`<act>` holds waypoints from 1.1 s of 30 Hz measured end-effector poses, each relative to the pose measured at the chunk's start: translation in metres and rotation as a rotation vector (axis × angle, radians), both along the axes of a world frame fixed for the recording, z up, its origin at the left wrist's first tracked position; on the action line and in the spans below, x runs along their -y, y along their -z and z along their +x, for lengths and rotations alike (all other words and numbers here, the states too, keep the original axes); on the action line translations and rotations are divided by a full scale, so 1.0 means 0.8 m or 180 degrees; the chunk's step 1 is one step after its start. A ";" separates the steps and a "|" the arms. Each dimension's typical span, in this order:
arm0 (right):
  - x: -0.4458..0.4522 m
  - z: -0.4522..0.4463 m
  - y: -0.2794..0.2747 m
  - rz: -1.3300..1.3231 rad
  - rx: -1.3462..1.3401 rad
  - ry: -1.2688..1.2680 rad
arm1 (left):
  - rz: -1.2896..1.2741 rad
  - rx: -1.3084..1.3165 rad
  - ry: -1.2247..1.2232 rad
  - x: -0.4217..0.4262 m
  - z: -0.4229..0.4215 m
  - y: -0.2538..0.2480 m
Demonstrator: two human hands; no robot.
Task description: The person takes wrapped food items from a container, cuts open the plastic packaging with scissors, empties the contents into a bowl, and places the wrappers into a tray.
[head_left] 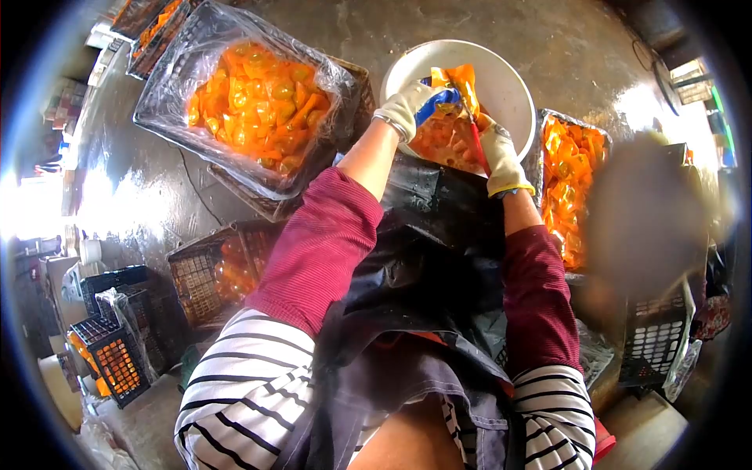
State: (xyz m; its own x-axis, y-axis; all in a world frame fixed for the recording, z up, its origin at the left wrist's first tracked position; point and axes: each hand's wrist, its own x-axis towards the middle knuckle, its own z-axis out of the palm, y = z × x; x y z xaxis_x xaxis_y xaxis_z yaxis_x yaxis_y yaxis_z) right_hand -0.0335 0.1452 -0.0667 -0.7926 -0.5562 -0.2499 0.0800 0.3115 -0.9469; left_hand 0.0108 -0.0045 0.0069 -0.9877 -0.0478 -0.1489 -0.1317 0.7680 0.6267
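Observation:
My left hand [413, 106], in a pale glove with blue at the fingers, grips a glossy orange piece [460, 80] that looks like pepper flesh or skin. My right hand [501, 157], in a pale glove with a yellow cuff, is closed around a slim red-handled tool [476, 146]. The tool's tip reaches up against the orange piece; whether it is a knife or scissors I cannot tell. Both hands are over a round white tub [513, 82]. Inside the tub lie wet orange pieces [439, 142], partly covered by my hands.
A plastic-lined dark crate [168, 102] heaped with orange pieces stands at left. Another crate of orange pieces [569, 184] is right of the tub. Lower left are a basket [196, 286] and a black crate [117, 364]. A blurred grey shape [650, 219] covers part of the right side.

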 end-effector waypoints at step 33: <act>-0.127 0.034 -0.013 -0.1174 -0.0386 0.1169 | -0.0343 -0.1251 -0.1571 0.119 0.098 0.033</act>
State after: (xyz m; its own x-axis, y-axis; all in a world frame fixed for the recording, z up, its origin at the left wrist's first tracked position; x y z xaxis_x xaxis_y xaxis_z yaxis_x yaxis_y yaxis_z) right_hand -0.0063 0.2465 -0.0561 -0.9626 -0.2703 0.0151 0.0045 -0.0717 -0.9974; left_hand 0.0892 -0.0998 -0.0198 -0.8255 -0.5056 0.2509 -0.2622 0.7371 0.6228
